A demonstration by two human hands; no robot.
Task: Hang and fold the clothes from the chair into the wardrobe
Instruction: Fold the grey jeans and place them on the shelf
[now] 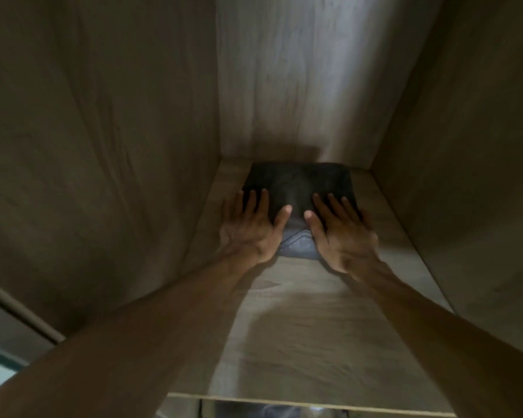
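- Bare left forearm (pixel 133 342) and right forearm (pixel 450 342): nearest the camera, both reaching forward over the shelf and narrowing towards the wrists.
- Shelf (pixel 314 327): flat board with a pale wood grain and a matt surface, lying under both arms. Its light front edge (pixel 284 401) runs crosswise below the elbows.
- Left hand (pixel 251 227): palm down, fingers straight and spread, resting flat on the left part of the clothing.
- Right hand (pixel 338 233): the same pose, palm down and fingers splayed, flat on the right part. The hands are apart with the thumbs angled inward, and neither grips anything.
- Folded dark garment (pixel 299 182): soft, near-black cloth folded to a rough rectangle. It lies under the fingers of both hands and reaches beyond the fingertips.
  - Its straight far edge runs side to side, parallel to the back panel and close against it.
  - Foreshortening hides whether the width or the depth is the longer side.
- Grey-blue fabric (pixel 298 245): a creased, lighter layer showing between the two palms, nearer the wrists than the dark cloth. It cannot be told whether it is a separate piece.
- Wardrobe back panel (pixel 299 86): upright wood-grain board beyond the fingertips, lit in a pale streak.
- Wardrobe side wall (pixel 103 146): a smooth brown panel outboard of the left hand, with a matching one outboard of the right.
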